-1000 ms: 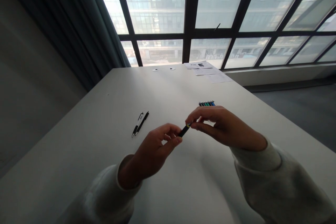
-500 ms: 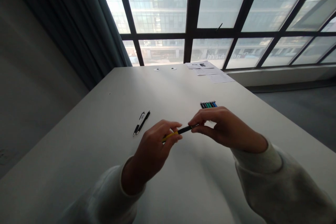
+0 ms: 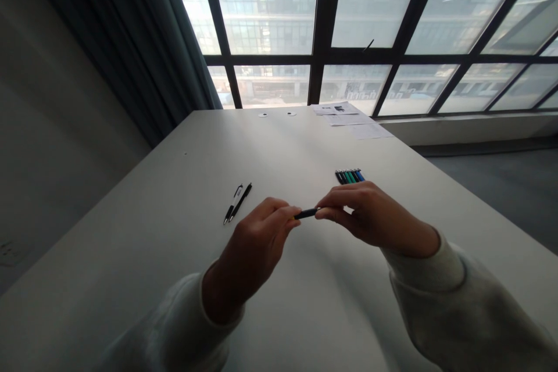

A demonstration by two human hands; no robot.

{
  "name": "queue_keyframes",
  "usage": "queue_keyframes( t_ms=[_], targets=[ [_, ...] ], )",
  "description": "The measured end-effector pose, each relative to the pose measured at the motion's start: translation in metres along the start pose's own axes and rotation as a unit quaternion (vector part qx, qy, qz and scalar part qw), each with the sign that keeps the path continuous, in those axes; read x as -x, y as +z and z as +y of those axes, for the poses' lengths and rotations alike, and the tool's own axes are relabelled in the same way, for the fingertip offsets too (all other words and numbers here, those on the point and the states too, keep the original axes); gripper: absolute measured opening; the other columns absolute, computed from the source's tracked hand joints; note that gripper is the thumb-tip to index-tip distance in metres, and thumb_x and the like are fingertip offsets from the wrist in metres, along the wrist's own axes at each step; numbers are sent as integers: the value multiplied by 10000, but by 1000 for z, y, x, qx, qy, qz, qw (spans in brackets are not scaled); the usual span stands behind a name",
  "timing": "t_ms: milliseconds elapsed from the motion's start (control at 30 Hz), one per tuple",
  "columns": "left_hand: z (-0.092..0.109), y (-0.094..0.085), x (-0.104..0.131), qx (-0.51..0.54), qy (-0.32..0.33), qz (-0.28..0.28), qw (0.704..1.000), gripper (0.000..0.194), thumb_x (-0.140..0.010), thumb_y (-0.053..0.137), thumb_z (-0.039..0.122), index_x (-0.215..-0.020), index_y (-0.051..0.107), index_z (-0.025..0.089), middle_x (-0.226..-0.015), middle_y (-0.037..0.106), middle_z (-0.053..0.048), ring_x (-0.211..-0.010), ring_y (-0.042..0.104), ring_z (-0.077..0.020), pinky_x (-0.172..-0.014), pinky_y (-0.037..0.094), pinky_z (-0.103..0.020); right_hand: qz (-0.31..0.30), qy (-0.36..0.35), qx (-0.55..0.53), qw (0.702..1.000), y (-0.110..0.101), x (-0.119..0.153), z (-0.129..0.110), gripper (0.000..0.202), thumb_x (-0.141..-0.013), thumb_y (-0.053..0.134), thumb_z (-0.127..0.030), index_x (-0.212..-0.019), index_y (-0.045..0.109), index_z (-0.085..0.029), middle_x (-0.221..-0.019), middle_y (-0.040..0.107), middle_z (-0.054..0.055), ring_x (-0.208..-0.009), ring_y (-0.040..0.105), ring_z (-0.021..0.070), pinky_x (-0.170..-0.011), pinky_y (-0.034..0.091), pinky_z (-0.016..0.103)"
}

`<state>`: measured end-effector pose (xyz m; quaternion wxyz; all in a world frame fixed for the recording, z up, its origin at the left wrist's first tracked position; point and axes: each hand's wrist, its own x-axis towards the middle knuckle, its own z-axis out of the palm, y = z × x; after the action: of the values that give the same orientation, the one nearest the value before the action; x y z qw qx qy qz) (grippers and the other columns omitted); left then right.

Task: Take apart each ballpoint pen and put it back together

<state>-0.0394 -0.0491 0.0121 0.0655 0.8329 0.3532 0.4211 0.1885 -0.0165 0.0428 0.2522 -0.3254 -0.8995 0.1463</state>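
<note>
A pen (image 3: 306, 213) with a black grip and a bit of yellow barrel is held level between both hands above the table. My left hand (image 3: 261, 238) pinches its yellow part, which the fingers mostly cover. At the other end, thumb and fingertips of my right hand (image 3: 361, 212) close on the tip, which is hidden. Two pens, a white and black pen (image 3: 233, 204) and a black pen (image 3: 240, 201), lie side by side to the left. Beyond my right hand lies a row of several pens (image 3: 350, 176) in black, green and blue, partly covered by that hand.
The white table (image 3: 165, 232) stretches to the window. Printed papers (image 3: 349, 119) lie at its far right corner. Two round cable holes (image 3: 291, 114) are near the far edge. A dark curtain (image 3: 131, 40) hangs at the left.
My left hand's fingers have closed further over the yellow barrel, so less of it shows. The pen is closer to level. The view has shifted slightly.
</note>
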Motion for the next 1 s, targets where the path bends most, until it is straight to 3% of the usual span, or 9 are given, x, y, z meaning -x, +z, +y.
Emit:
queue_keyframes(
  t_ms=[267, 400, 533, 700, 867, 1000],
  targets=[
    [0, -9, 0, -48, 37, 8, 998, 165, -885, 628, 68, -1035, 676, 115, -891, 668, -64, -783, 641, -123, -701, 542, -208, -39, 34, -51, 997, 9, -5, -5, 438, -1024, 455, -373, -677, 625, -165, -568, 627, -5, -534, 581, 100, -609, 426, 232],
    [-1, -14, -1, -45, 39, 9, 998, 164, -877, 636, 61, -1030, 678, 105, -885, 676, -64, -767, 641, -117, -688, 541, -203, -17, 49, -126, 991, 8, -4, -5, 371, -1033, 428, -339, -793, 653, -167, -662, 667, 10, -590, 611, 105, -612, 459, 219],
    [-4, -16, -3, -62, 34, 19, 997, 144, -880, 635, 76, -1015, 681, 102, -877, 685, -70, -754, 650, -126, -658, 543, -206, 33, 31, -129, 991, 7, -3, -4, 181, -928, 632, -327, -1029, 632, -178, -812, 704, 29, -655, 624, 124, -606, 493, 221],
    [-5, -16, -2, -72, 31, 21, 997, 155, -881, 633, 77, -1023, 681, 116, -892, 684, -63, -774, 651, -128, -685, 550, -215, 59, 8, -87, 994, 11, -4, -4, 119, -939, 602, -293, -898, 618, -183, -728, 660, 17, -598, 559, 112, -576, 453, 220],
    [-3, -17, -4, -99, 64, 32, 993, 136, -884, 642, 88, -1011, 682, 115, -873, 693, -67, -776, 653, -132, -694, 552, -224, 29, 24, -85, 996, 13, -7, -9, 321, -1010, 467, -306, -761, 612, -164, -592, 618, -2, -505, 536, 90, -554, 406, 220],
    [-2, -19, -5, -116, 72, 43, 990, 131, -884, 644, 86, -1003, 682, 124, -869, 701, -60, -764, 651, -124, -680, 556, -222, 18, 40, -129, 991, 12, -5, -9, 341, -1027, 438, -332, -816, 643, -159, -616, 634, 0, -540, 576, 95, -579, 436, 215]
  ],
)
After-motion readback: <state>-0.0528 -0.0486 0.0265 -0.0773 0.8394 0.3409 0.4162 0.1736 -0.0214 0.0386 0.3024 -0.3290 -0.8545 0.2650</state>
